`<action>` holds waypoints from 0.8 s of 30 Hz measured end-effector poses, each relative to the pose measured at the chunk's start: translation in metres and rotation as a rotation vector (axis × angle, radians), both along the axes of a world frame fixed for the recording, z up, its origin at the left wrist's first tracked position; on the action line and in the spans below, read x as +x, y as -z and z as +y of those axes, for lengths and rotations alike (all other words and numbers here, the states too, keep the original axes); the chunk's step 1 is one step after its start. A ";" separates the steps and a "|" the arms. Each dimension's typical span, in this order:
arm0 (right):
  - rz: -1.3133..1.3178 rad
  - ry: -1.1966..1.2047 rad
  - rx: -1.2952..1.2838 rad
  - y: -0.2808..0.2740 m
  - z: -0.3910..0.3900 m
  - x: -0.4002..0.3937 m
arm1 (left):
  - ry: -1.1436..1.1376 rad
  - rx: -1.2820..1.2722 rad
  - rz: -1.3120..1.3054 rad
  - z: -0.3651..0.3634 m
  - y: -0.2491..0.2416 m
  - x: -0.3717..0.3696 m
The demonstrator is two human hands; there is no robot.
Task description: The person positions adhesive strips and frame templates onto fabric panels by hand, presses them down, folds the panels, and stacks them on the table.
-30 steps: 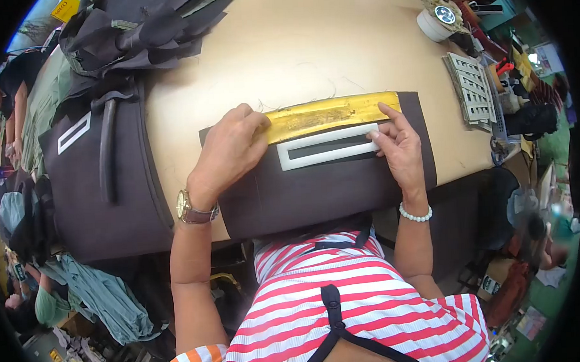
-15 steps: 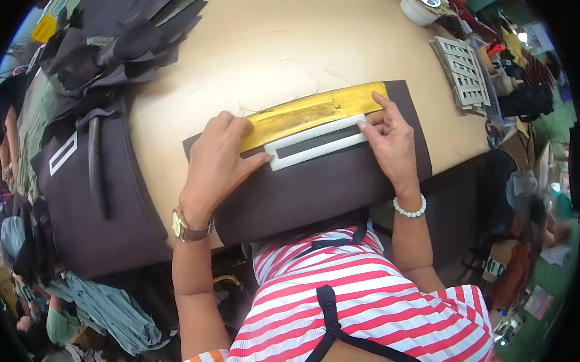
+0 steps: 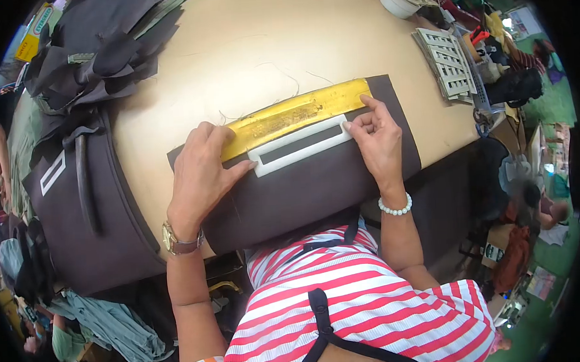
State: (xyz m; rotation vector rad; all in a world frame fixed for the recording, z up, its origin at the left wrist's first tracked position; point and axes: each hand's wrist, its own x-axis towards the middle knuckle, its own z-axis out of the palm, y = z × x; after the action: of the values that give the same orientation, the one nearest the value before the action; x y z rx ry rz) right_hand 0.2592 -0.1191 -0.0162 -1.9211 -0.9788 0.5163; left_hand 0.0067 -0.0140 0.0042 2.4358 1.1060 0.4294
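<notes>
A dark brown fabric panel lies flat at the table's near edge. On it rests a white rectangular frame with a long slot, and a yellow strip with a worn, darkened middle runs along its far side. My left hand holds down the left ends, fingers bent over the strip and thumb at the frame's corner. At the right end, my right hand has its thumb on the frame's corner and its index finger reaching to the strip.
Dark fabric pieces are heaped at the far left. Nearer, another dark panel carries a small white slotted outline and a dark curved strip. Stacked slotted cards and a white round container stand at the right.
The whole scene has shifted slightly left in view as the head moved. Both hands keep their places on the frame and the strip.
</notes>
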 end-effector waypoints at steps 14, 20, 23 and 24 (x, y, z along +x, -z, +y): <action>0.016 -0.004 0.034 0.004 0.000 0.001 | -0.012 -0.025 -0.012 -0.003 0.004 -0.002; -0.208 -0.021 -0.003 0.005 -0.002 -0.007 | -0.013 -0.020 -0.029 -0.003 0.006 -0.002; -0.186 -0.019 0.008 0.006 -0.002 -0.005 | -0.022 -0.002 -0.036 -0.003 0.005 -0.001; -0.183 -0.017 0.012 0.006 -0.002 -0.005 | -0.022 -0.002 -0.041 -0.003 0.005 -0.001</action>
State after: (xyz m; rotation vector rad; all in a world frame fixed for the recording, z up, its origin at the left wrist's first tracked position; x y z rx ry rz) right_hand 0.2542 -0.1209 -0.0227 -1.9769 -1.1123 0.3471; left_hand 0.0058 -0.0173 -0.0004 2.4040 1.1164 0.4824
